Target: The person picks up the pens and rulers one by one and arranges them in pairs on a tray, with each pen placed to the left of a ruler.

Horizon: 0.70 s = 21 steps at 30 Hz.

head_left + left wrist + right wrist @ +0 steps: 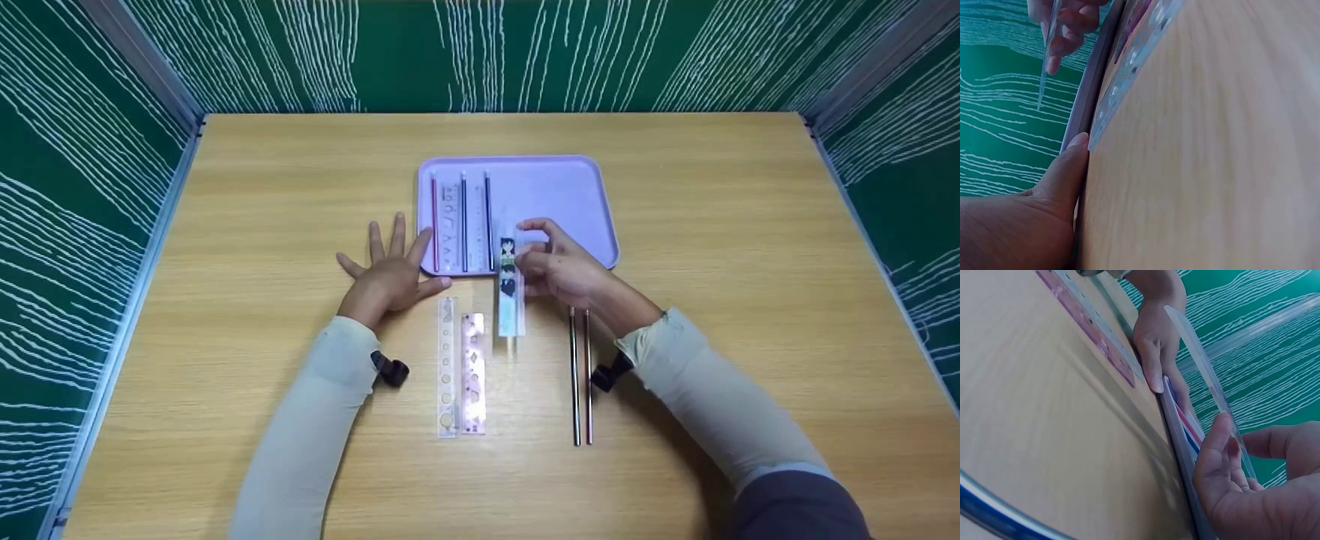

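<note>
My right hand [568, 264] pinches a ruler [508, 300] with cartoon figures on it, above the front edge of a purple tray [555, 202]. The right wrist view shows this ruler [1199, 354] raised off the table between thumb and fingers. My left hand [388, 281] lies spread on the table at the tray's front left corner, its thumb along the rim. Inside the tray, a red pencil [435, 225], a clear stencil ruler [448, 240], a dark pencil [464, 225], another clear ruler [478, 225] and a second dark pencil [489, 225] lie side by side.
In front of the tray lie a clear ruler with round holes [446, 375] and a pink ruler [474, 375]. Two pencils [575, 390] lie below my right wrist. Green panels with white lines [405, 56] stand along the table's back and sides.
</note>
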### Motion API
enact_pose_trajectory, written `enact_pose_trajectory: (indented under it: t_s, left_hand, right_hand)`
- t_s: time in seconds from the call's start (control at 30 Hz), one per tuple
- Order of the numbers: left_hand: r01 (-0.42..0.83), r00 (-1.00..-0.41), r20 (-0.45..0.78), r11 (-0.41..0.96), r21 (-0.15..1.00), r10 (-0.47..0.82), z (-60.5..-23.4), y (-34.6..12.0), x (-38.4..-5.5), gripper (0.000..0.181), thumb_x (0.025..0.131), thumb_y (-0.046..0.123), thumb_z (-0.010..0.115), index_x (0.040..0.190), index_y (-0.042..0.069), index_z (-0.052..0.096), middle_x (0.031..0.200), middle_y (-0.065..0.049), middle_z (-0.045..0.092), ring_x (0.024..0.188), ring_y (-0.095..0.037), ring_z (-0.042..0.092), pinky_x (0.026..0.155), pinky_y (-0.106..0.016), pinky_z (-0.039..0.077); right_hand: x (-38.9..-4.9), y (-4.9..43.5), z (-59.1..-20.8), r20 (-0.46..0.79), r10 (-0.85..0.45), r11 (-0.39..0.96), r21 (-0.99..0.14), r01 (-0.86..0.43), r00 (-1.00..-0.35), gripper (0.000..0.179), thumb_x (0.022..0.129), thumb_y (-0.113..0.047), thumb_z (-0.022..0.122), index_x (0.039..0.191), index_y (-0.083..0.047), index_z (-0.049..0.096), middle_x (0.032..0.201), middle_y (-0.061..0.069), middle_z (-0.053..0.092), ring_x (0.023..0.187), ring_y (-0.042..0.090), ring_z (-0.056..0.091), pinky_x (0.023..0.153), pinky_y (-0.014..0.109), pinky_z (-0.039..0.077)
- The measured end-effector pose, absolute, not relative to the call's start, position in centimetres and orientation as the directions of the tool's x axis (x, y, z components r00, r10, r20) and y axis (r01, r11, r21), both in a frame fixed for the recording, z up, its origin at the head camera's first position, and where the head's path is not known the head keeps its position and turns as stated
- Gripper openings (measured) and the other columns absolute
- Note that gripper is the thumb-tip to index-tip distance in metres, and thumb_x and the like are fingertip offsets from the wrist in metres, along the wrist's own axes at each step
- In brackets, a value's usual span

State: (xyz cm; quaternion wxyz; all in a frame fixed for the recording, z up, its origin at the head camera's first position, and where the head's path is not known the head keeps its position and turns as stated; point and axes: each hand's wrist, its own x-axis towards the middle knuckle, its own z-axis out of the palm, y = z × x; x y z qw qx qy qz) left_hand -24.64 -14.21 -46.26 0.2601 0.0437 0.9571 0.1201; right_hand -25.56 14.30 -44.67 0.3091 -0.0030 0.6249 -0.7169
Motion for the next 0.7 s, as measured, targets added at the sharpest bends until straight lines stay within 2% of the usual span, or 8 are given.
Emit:
enact_pose_trajectory:
  t_s: [0.2, 0.47, 0.7]
  left_hand:
    - [0.027, -0.855, -0.496, 0.969, 0.248, 0.151, -46.0, -14.2, -24.6, 0.098, 0.090, 0.081, 0.044, 0.161, 0.044, -0.011, 0.164, -0.001, -0.039, 0.148, -0.041, -0.038, 0.097, -0.091, -0.014]
    - [0.028, -0.860, -0.488, 0.968, 0.248, 0.150, -46.0, -14.2, -24.6, 0.097, 0.090, 0.080, 0.046, 0.161, 0.045, -0.010, 0.165, -0.002, -0.038, 0.149, -0.042, -0.036, 0.097, -0.091, -0.013]
    - [0.026, -0.858, -0.493, 0.969, 0.245, 0.147, -46.0, -14.2, -24.7, 0.097, 0.089, 0.080, 0.046, 0.161, 0.046, -0.010, 0.165, -0.002, -0.037, 0.149, -0.043, -0.035, 0.097, -0.091, -0.014]
  right_hand:
    - [-26.7, 14.1, -44.3, -0.378, -0.398, -0.045, -0.902, 0.429, -0.836, 0.066, 0.093, 0.007, 0.055, 0.149, -0.015, 0.029, 0.090, 0.001, 0.049, 0.074, 0.017, 0.049, 0.062, 0.036, 0.054]
    - [-28.5, 13.5, -43.6, -0.386, -0.369, 0.063, -0.918, 0.392, -0.846, 0.065, 0.098, -0.001, 0.056, 0.154, -0.019, 0.029, 0.109, 0.004, 0.053, 0.081, 0.017, 0.053, 0.072, 0.034, 0.056]
    - [-29.9, 13.1, -43.7, -0.389, -0.337, 0.054, -0.917, 0.395, -0.858, 0.063, 0.100, -0.004, 0.056, 0.155, -0.018, 0.029, 0.112, 0.005, 0.052, 0.082, 0.018, 0.056, 0.070, 0.033, 0.056]
